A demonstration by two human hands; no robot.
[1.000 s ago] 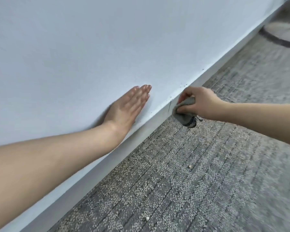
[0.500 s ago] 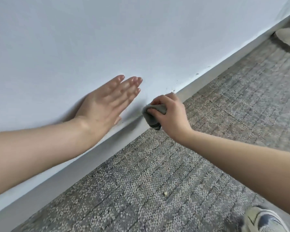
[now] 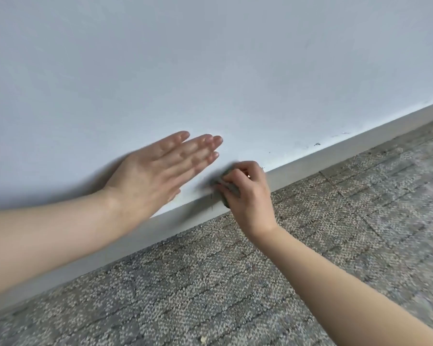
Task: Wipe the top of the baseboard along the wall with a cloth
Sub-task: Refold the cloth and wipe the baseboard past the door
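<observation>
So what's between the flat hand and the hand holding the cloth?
Only bare wall above the baseboard and the blurred cloth edge, in the head view.

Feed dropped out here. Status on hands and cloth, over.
Left hand flat against wall. Right hand grips grey cloth at baseboard top. Dark specks ahead, nothing blocking.

View: a single wide-angle camera worn on the person's head.
Facing: forward and down, obliquely at the plain pale blue-grey painted wall (image 3: 210,58), which fills the upper half.
Tilt: the long grey baseboard strip (image 3: 335,154) crosses as a diagonal, low at the left and high at the right.
Lower part: mottled grey-beige carpeted floor (image 3: 235,283).
Nearness: arm's reach; the bare left hand (image 3: 155,176) and right hand (image 3: 250,198), with its small crumpled grey cloth (image 3: 231,188), sit near the centre.
Sharpness: motion blur around the cloth.
</observation>
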